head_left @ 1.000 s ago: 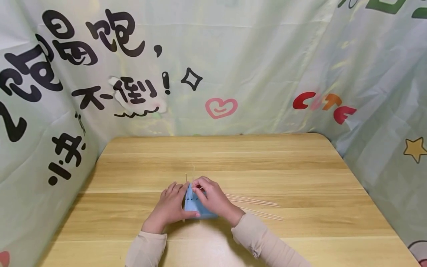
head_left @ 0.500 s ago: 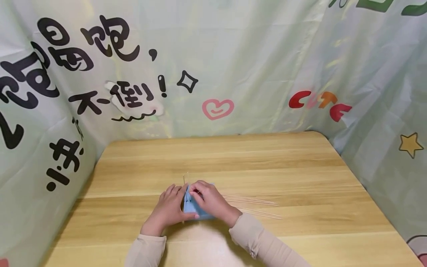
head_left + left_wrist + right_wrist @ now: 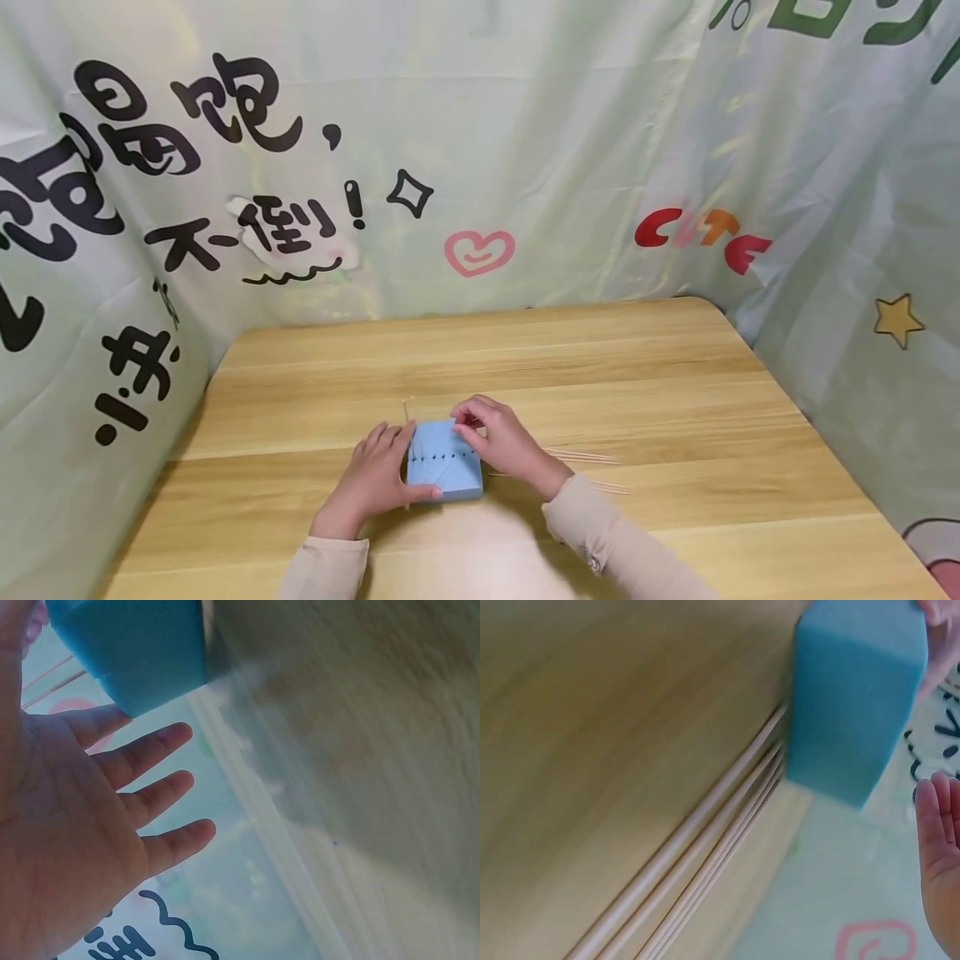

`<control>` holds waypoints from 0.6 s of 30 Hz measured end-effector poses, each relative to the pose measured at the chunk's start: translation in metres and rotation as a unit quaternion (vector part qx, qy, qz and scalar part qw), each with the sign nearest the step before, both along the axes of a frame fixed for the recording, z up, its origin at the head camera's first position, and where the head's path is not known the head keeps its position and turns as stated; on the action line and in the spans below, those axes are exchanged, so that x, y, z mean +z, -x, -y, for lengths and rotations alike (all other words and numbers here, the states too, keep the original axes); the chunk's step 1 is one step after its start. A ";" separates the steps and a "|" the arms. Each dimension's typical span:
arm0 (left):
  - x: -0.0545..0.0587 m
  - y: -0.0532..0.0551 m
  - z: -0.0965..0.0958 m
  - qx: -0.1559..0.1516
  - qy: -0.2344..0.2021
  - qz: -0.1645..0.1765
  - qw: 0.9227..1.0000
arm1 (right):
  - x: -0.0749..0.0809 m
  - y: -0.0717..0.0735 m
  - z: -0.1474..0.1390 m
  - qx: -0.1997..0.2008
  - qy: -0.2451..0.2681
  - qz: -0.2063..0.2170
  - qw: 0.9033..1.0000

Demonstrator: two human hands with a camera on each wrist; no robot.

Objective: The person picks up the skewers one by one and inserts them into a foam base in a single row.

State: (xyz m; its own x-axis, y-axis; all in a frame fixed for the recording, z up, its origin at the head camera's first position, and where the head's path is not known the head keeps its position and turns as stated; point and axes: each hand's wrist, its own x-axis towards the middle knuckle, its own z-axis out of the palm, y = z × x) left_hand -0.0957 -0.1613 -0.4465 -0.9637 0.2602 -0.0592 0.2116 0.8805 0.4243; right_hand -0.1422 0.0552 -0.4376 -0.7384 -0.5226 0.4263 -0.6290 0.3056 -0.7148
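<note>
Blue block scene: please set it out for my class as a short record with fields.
Block: blue, on the wooden table
Markings: row of dark dots across its top
Left hand: touching the block's left side, thumb at its near edge
Right hand: at the block's far right corner; grip unclear
Sticks: thin, lying on the table to the block's right
Backdrop: printed cloth

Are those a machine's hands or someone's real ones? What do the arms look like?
They're a person's bare hands, the left hand and the right hand, with no gloves or rings showing. Both arms wear long, plain beige fabric sleeves: the left sleeve and the right sleeve end around the wrists. The right one is creased. No cables show.
</note>
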 end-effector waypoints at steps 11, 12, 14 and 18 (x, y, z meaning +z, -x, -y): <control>-0.003 0.001 0.001 0.003 0.006 0.002 1.000 | -0.009 0.007 -0.060 -0.100 -0.021 0.026 0.994; -0.002 0.000 0.001 0.002 0.007 0.003 1.000 | -0.009 0.007 -0.065 -0.108 -0.022 0.031 0.993; -0.001 0.000 0.000 0.001 0.004 0.004 1.000 | -0.009 0.007 -0.074 -0.127 -0.025 0.040 0.991; 0.002 -0.001 0.000 -0.002 -0.003 0.008 1.000 | -0.010 0.005 -0.090 -0.156 -0.033 0.044 0.986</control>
State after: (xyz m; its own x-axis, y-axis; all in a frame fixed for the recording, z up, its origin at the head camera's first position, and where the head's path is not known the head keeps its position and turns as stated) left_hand -0.0944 -0.1611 -0.4441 -0.9616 0.2645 -0.0737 0.2080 0.8770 0.4330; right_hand -0.1473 0.1453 -0.4479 -0.9002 -0.2884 0.3265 -0.4336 0.5213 -0.7350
